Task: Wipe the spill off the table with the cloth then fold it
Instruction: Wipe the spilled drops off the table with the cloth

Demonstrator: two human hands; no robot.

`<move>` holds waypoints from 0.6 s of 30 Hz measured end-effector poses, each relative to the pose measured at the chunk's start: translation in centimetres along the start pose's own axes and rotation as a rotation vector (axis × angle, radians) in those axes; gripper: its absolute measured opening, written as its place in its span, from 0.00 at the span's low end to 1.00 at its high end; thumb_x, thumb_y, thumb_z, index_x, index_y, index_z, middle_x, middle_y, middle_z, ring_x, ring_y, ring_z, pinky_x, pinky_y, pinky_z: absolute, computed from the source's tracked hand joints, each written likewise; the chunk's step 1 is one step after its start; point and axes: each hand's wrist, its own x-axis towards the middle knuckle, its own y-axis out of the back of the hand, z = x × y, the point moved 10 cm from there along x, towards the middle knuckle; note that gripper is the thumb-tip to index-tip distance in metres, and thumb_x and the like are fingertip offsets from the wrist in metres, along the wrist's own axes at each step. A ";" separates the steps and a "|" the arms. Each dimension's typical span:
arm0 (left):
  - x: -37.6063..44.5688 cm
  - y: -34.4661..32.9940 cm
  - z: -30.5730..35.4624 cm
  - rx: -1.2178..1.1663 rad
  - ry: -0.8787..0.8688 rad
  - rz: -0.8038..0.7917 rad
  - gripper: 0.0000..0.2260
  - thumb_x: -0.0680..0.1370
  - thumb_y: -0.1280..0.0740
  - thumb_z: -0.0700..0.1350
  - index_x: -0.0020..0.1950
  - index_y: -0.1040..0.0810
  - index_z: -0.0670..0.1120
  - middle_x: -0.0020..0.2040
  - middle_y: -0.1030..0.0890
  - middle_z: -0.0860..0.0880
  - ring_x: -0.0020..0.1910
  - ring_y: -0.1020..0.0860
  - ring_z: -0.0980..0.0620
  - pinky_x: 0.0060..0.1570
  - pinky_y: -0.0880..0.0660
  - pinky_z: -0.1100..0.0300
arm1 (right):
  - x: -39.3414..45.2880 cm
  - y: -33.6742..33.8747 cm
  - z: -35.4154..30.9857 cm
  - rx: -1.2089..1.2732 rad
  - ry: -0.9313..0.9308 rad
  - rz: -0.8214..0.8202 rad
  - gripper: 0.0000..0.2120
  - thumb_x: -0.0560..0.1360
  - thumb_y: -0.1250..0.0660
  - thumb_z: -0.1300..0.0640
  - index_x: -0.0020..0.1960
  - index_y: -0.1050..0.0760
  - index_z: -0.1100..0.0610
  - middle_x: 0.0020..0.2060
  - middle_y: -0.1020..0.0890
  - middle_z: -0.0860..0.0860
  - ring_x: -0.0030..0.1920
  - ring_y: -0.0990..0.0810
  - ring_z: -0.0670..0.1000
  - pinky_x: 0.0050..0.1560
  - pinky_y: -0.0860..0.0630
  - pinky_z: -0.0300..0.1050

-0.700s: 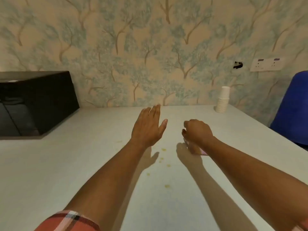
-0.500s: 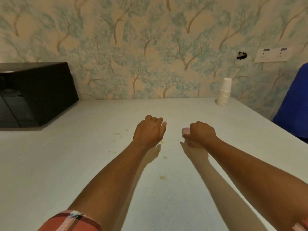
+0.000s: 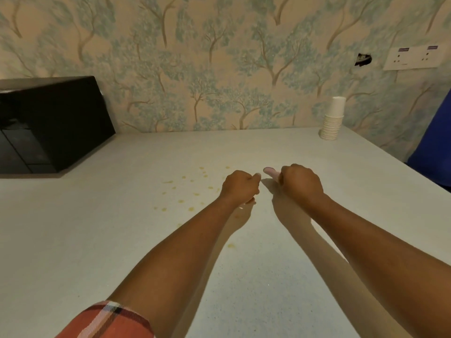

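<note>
Small yellowish drops of the spill (image 3: 181,191) are scattered over the pale table (image 3: 122,240), left of my hands and under my left forearm. My right hand (image 3: 301,182) is closed around a small pink cloth (image 3: 271,171); only a corner of it sticks out past the knuckles toward the left. My left hand (image 3: 240,186) is curled into a loose fist just left of it, low over the table. Whether its fingers touch the cloth is hidden.
A black microwave-like box (image 3: 48,123) stands at the table's back left against the wallpapered wall. A stack of white paper cups (image 3: 333,121) stands at the back right corner. A blue chair back (image 3: 434,147) rises beyond the table's right edge.
My left hand has curled from flat and open into a fist and moved next to the right hand. The view has tilted, so more of the spill shows at the left.
</note>
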 end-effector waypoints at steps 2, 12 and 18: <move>-0.1 -1.3 -0.2 -0.125 0.111 -0.040 0.27 0.78 0.41 0.62 0.48 0.18 0.39 0.43 0.13 0.44 0.38 0.14 0.42 0.48 0.17 0.47 | -0.5 1.4 -1.4 -0.065 0.080 0.025 0.26 0.83 0.46 0.43 0.36 0.28 0.59 0.28 0.36 0.49 0.31 0.30 0.54 0.35 0.33 0.46; -1.4 -0.6 -1.7 -0.253 0.165 -0.132 0.11 0.74 0.33 0.41 0.32 0.23 0.40 0.36 0.16 0.42 0.30 0.19 0.46 0.36 0.19 0.57 | -6.2 2.0 -8.1 -0.061 0.184 -0.107 0.06 0.76 0.38 0.61 0.47 0.21 0.58 0.29 0.35 0.48 0.36 0.28 0.55 0.36 0.35 0.45; -3.5 1.4 -4.5 -0.123 0.100 -0.268 0.08 0.70 0.31 0.44 0.35 0.20 0.40 0.32 0.18 0.45 0.30 0.20 0.49 0.35 0.20 0.58 | -8.2 0.0 -10.3 0.121 0.103 -0.244 0.14 0.76 0.37 0.50 0.37 0.22 0.57 0.28 0.23 0.50 0.31 0.24 0.51 0.32 0.31 0.44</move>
